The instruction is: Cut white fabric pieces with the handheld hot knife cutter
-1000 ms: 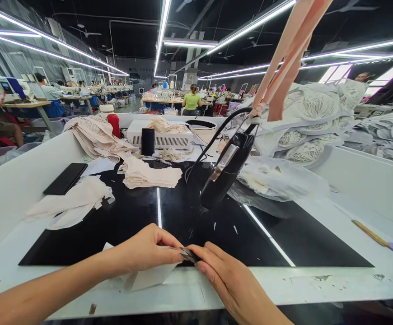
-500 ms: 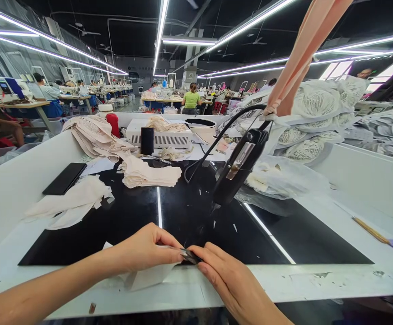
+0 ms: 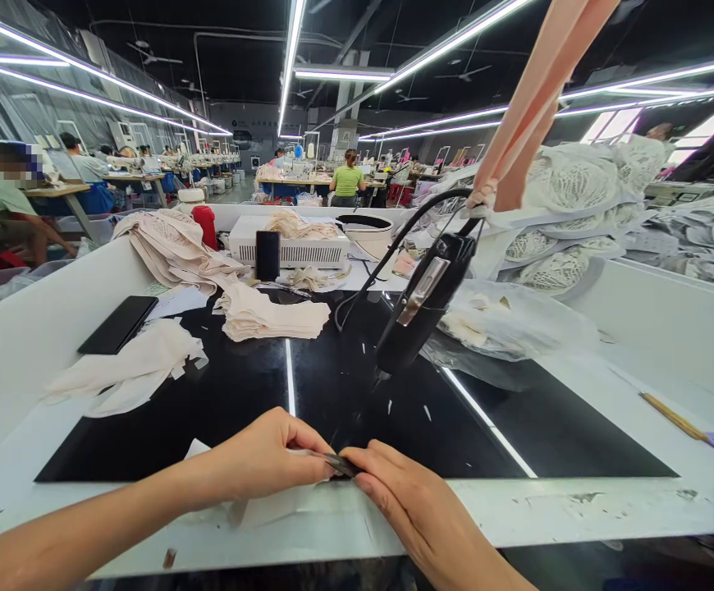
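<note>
My left hand (image 3: 264, 460) and my right hand (image 3: 406, 501) meet at the near edge of the black glossy worktop (image 3: 240, 394). Both pinch a small thin dark piece (image 3: 340, 466) between thumb and fingertips; I cannot tell what it is. A pale fabric piece (image 3: 271, 505) lies under my left hand on the white table rim. A black hand-held tool (image 3: 422, 300) hangs tilted on peach straps (image 3: 529, 107) just beyond my hands, its tip near the worktop.
Beige fabric stacks (image 3: 271, 316) and loose pieces (image 3: 129, 369) lie on the left half, beside a black phone (image 3: 118, 325). A white box unit (image 3: 289, 246) stands at the back. Lace pieces in plastic (image 3: 554, 238) pile up on the right. People sit at distant sewing tables.
The hanging black tool swung right, then back towards the left. My hands have stayed pinched together at the same spot.
</note>
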`<state>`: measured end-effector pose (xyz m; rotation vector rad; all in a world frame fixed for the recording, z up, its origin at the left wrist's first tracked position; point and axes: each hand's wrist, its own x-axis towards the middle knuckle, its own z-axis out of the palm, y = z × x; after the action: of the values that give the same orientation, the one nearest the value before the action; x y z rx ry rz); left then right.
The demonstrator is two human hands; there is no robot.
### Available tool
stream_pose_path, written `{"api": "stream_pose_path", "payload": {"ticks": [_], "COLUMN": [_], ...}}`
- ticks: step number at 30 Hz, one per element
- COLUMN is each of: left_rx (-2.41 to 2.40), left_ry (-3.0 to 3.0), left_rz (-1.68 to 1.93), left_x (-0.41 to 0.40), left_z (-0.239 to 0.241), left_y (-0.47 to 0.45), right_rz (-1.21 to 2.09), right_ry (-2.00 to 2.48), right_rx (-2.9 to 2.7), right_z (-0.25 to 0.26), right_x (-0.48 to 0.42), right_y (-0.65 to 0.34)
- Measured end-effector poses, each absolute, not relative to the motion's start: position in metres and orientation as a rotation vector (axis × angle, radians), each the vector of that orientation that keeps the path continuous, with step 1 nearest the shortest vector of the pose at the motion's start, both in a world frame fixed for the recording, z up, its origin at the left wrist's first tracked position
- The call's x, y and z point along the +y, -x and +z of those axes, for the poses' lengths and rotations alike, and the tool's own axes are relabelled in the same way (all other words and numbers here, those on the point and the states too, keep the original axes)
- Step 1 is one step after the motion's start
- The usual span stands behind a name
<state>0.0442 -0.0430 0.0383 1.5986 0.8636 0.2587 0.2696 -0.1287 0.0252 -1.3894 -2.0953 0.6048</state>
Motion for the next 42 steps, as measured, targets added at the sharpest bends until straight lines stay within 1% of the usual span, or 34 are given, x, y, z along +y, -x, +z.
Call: {"api": "stream_pose_path", "payload": {"ticks": [13,23,32,38,42], "left_rx": [0.872,0.875,0.903,0.830,0.772], "left_ry": [-1.591,-1.613,-1.687,-1.812,-1.823], "left_rz": [0.291,0.277,0.249,0.178,0.104], "left_x": [-0.047,-0.047,-0.046,-0.041,-0.040], "left_z": [0.044,0.043,0.038,0.023,0.011], "left_y": [-0.044,-0.046,-0.044,-0.034,-0.031], "right_rz": [0.644,0.485,0.493,0.403,0.283], "right_ry": [1.430,1.415,1.363,1.346,1.557], "right_rx": [-2.089,-2.132,-2.127,-2.164,-2.200], "right_z": [0.022,0.017,0.019,0.018,0.019], "right_x": [-0.128,-0.127,-0.129,-0.132,-0.131], "right_y": [-0.269,-0.269,-0.264,-0.253,-0.259]}}
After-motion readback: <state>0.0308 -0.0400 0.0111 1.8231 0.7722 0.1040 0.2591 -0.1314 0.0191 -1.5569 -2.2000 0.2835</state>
